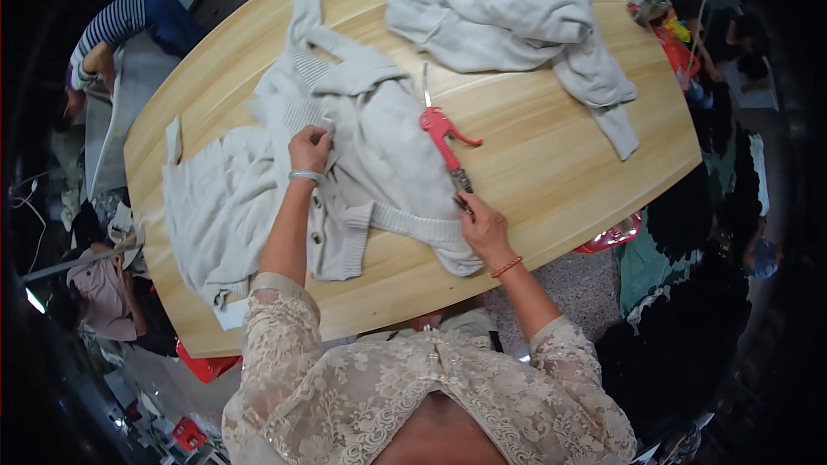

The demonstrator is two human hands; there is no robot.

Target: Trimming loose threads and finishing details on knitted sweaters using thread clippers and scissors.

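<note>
A light grey knit cardigan [379, 142] with dark buttons lies spread on the wooden table [543, 155]. My left hand [310, 148] is closed in a pinch on its ribbed edge. Just right of the cardigan rests a red air blow gun [441, 133] with a thin metal nozzle pointing away from me. My right hand [487, 228] is closed at the near end of the blow gun, by its metal fitting. Something small and dark shows between those fingers; whether it belongs to the fitting cannot be made out.
More grey knitwear [220, 207] lies at the table's left, and a heap of grey knit garments [508, 9] at the far side. A red stool [613, 234] stands under the right edge. A person in a striped top [129, 26] sits at the far left.
</note>
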